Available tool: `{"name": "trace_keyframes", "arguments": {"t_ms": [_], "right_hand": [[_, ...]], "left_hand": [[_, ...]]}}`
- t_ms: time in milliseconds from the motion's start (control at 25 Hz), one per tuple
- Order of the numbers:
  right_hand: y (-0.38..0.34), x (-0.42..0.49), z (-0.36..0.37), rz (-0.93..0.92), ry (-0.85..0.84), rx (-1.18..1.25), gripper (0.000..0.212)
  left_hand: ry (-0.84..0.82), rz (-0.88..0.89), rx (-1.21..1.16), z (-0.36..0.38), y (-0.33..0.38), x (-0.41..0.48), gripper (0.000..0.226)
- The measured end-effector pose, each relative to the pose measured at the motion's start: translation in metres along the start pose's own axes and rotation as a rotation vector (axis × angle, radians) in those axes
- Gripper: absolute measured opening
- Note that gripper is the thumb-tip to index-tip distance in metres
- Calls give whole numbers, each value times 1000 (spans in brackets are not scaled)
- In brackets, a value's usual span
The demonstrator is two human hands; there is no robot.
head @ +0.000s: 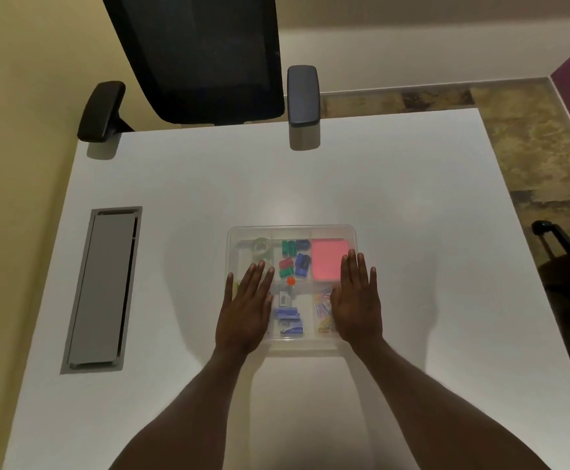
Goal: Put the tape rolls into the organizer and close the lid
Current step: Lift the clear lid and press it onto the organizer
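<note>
Head view: the white table [412,215] carries the clear organizer [292,232], lid on. The left hand [244,312] and right hand [356,305] lie flat on it, fingers spread, gripping nothing, hiding 2 corners. 1 tape roll [261,246] shows blurrily inside, far left compartment.

1. Left hand [244,317] lies flat, palm down, fingers extended and slightly spread, pointing away from the body.
2. Right hand [356,307] mirrors it, palm down, fingers straight and close together.
3. Both bare forearms reach forward, converging slightly.
</note>
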State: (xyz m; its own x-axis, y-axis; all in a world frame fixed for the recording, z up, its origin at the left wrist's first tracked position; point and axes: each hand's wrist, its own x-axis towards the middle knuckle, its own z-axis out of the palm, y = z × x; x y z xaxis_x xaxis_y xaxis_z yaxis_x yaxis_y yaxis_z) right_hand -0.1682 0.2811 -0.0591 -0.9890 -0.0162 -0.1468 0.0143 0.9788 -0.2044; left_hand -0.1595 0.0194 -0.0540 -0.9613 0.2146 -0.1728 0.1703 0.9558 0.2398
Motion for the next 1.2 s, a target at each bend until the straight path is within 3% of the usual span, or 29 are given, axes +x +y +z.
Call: {"name": "trace_keyframes", "arguments": {"t_ms": [640,760,920,1200], "right_hand": [[-4,-11,-29,-170,-33,-44,66],[-18,-34,-30,-286,-36,41,71],[-38,-62,-25,-344,-198,13,82],[-54,-70,-30,-285,-258,-70,77]], "left_hand": [[-69,-71,-142,-18,18,-12,59],[-106,-34,-163,-24,26,-29,76],[-182,-16,-61,-25,30,-55,98],[-243,-61,-15,-32,36,-60,80]]}}
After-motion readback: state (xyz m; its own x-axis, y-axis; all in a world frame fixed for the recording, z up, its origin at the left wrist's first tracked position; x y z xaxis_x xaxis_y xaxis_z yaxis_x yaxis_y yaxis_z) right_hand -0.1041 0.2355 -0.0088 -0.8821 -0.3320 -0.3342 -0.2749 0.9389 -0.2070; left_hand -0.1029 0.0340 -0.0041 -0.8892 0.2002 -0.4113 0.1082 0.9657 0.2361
